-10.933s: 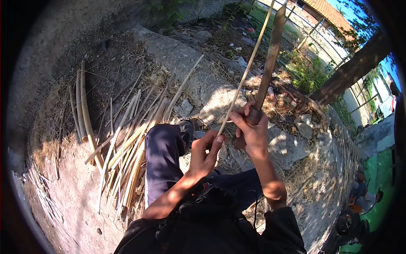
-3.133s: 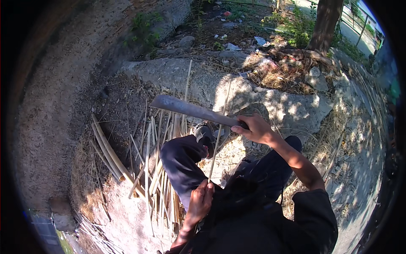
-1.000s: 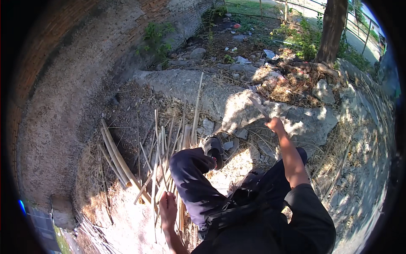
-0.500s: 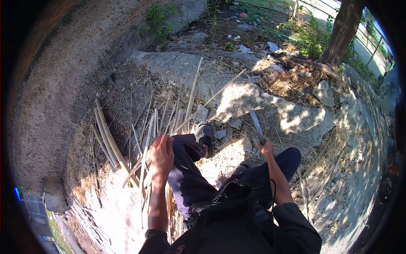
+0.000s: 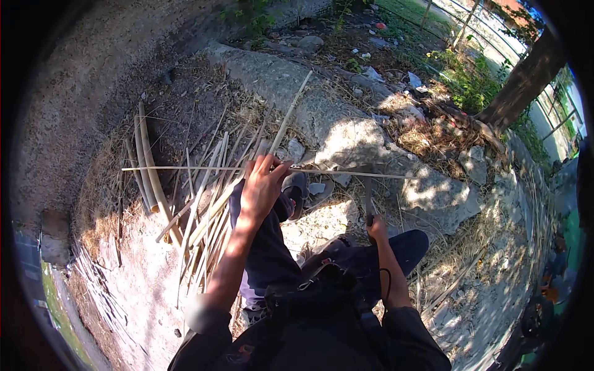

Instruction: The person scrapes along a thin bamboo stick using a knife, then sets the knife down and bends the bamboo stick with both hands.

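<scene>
A long, thin bamboo strip (image 5: 352, 173) lies level across the view, pinched near its middle by my left hand (image 5: 261, 193). My right hand (image 5: 377, 230) is wrapped round the handle of a long-bladed knife (image 5: 368, 196), which points away from me. The upper part of the blade meets the strip's right half in the picture; whether they touch I cannot tell. Below and left of my left hand, a loose pile of split bamboo strips (image 5: 203, 204) lies beside my leg. One longer bamboo strip (image 5: 291, 114) slants away from me past my fingers.
Thicker bamboo poles (image 5: 150, 157) lie at the left, near a rough wall (image 5: 80, 123). A stone slab (image 5: 427, 185) spreads in front of my right hand. Farther off are a tree trunk (image 5: 526, 80), dry grass and litter.
My left hand has moved right and away from me, and the thin strip has swung from slanting to level. The knife has turned more upright, in line with the strip. The view has shifted slightly.
</scene>
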Available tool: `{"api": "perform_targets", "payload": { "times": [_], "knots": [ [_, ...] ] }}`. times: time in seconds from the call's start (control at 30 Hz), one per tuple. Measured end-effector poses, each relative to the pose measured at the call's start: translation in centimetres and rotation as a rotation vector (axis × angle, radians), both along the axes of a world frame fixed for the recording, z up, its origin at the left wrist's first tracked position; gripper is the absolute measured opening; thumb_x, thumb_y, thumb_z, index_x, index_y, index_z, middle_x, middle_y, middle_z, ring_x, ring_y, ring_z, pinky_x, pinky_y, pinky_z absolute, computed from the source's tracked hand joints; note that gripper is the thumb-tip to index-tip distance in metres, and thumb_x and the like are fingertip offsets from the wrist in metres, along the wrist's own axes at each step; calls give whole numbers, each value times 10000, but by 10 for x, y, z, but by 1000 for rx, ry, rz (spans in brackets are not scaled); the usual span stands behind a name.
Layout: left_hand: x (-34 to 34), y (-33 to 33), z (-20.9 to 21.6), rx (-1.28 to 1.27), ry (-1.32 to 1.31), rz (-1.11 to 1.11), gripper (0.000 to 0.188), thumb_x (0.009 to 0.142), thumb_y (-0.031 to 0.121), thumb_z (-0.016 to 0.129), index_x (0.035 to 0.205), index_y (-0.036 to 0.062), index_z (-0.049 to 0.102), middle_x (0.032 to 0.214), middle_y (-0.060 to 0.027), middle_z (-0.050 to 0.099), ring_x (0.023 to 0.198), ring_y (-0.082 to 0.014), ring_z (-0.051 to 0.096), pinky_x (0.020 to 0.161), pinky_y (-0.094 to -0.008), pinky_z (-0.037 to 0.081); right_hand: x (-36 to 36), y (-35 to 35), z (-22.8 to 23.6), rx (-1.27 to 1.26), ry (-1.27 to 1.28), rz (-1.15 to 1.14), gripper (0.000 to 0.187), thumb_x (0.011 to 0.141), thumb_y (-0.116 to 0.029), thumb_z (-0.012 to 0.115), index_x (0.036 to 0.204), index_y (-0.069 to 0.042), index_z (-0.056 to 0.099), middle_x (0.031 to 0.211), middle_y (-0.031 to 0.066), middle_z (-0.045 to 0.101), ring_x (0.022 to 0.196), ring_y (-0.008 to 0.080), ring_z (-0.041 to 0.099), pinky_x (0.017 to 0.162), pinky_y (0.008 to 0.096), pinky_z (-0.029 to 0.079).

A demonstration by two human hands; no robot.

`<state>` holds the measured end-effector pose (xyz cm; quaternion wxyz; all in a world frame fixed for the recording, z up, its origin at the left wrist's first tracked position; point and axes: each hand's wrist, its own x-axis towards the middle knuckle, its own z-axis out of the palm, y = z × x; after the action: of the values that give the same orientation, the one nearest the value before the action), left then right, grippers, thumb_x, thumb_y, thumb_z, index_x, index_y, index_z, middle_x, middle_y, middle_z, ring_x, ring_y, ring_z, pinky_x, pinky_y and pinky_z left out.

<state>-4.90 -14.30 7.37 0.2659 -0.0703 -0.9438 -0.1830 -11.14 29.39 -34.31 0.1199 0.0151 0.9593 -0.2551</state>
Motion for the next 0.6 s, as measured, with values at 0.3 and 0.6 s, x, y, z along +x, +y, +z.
{"api": "perform_targets", "payload": {
  "times": [0.3,0.6],
  "knots": [
    [9,2,5,-2,73,-20,354,822,135,820,1165,221,820,940,-2,591,914,-220,589,852,-388,442,-4,-16,27,-348,159,0,348,848,-130,802,1165,-56,676,922,159,730,837,317,737,729,420,582],
    [11,2,4,-60,28,16,379,795,118,814,1157,232,827,939,16,588,937,-199,593,871,-385,438,23,-101,304,-413,724,404,169,862,-48,783,1023,-92,759,950,85,734,844,285,734,748,402,581]
  ]
}}
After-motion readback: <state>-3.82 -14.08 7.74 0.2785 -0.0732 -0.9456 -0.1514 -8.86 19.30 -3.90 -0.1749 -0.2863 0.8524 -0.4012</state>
